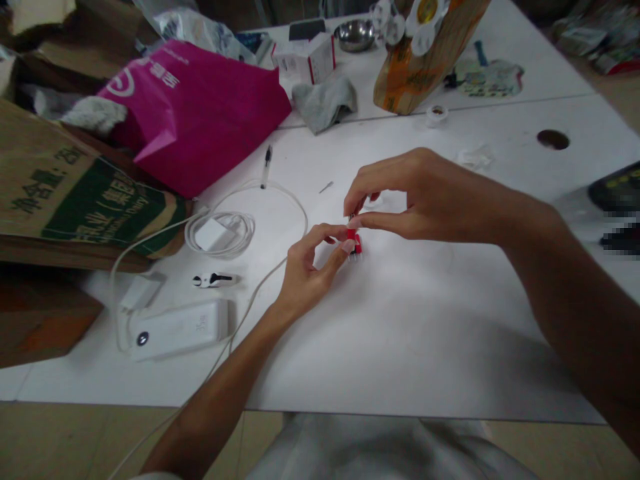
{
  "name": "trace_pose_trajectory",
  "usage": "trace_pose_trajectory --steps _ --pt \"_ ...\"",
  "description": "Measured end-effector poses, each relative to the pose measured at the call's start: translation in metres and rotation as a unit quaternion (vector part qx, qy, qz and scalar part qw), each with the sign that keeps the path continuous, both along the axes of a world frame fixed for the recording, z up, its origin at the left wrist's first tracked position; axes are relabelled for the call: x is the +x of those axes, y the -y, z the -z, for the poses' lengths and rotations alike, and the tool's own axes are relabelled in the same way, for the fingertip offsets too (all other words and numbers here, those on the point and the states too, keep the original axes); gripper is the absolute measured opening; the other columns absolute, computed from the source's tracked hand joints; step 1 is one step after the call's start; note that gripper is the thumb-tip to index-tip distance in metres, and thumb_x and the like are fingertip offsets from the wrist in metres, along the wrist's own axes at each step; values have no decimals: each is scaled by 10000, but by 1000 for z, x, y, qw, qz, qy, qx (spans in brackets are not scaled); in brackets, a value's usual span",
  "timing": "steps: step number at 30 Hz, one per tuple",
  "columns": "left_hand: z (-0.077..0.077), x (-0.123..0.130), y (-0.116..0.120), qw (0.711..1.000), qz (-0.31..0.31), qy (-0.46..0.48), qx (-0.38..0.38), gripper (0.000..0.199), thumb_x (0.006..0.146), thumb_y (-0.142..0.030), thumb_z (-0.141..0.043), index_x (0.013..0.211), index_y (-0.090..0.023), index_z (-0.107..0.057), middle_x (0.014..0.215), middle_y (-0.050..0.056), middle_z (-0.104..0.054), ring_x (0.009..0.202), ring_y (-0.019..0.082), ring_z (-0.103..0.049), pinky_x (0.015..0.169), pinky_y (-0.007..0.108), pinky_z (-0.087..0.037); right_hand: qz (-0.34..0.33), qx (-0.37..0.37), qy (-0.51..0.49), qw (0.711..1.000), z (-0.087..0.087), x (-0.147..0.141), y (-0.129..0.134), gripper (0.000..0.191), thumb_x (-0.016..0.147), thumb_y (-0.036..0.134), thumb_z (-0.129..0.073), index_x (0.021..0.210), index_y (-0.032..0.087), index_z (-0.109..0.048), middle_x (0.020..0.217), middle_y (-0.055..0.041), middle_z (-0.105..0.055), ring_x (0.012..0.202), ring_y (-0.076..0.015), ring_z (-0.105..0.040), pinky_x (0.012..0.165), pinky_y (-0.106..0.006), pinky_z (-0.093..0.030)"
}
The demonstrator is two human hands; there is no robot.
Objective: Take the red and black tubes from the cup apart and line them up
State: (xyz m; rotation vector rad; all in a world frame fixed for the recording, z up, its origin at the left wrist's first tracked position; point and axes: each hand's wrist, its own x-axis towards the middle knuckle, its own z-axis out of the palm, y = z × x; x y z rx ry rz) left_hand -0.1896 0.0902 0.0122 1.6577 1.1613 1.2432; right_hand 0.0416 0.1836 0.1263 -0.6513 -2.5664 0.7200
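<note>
Near the middle of the table, my left hand (313, 267) pinches a small red piece (351, 234) between thumb and fingers. My right hand (415, 193) comes from the right, its thumb and fingertips closed at the upper end of the same piece. A dark or metallic bit shows between those fingertips, too small to name. Just below and to the right is another red part (358, 244) with black and thin light prongs beneath; whether the two are joined, I cannot tell. Behind my right fingers, a whitish thing (383, 201) is partly hidden.
On the left are a white power bank (180, 328), a coiled white cable (243, 235), nail clippers (215, 280) and a pen (267, 167). A pink bag (200, 107) and brown paper sack (75, 180) stand behind. Farther back are a grey cloth (324, 103), tape roll (437, 116) and metal bowl (355, 35).
</note>
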Motion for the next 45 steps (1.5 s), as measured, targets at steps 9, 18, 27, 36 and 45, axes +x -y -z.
trace_pose_trajectory --steps 9,18,27,36,45 --pt "2 1 0 1000 -2 6 4 260 1079 -492 -840 1211 -268 -839 1151 88 -855 1115 262 -790 1044 450 -610 13 -17 -10 1000 3 -1 1 134 1010 255 -753 1037 290 -880 1059 -22 -873 958 -246 -774 892 -368 -524" --pt "8 2 -1 1000 -15 2 14 277 1009 -456 -929 1185 -257 -852 1112 63 -851 1045 227 -777 1023 391 -589 -1 -14 -3 1000 3 -5 3 152 1065 304 -731 1057 234 -866 1071 -57 -867 955 -242 -762 911 -374 -529" --pt "3 1 -1 1000 -3 23 9 224 1050 -395 -888 1211 -242 -859 1142 80 -865 1084 234 -782 1018 386 -574 -21 -19 -20 999 1 -3 2 152 1083 284 -714 1046 230 -851 1072 -32 -866 957 -221 -773 898 -346 -507" --pt "1 1 0 999 7 42 -3 194 1079 -401 -850 1193 -243 -854 1156 84 -863 1102 241 -783 1046 403 -576 -17 -21 -12 1000 -1 -2 3 164 1078 286 -702 1096 248 -861 1074 -6 -872 972 -220 -782 912 -343 -534" --pt "1 0 2 998 29 54 -16 203 1119 -409 -793 1222 -244 -848 1181 93 -868 1132 257 -795 1086 438 -584 -15 -37 1 999 -2 -1 1 180 1074 312 -699 1101 276 -873 1094 1 -891 1028 -239 -803 934 -353 -570"
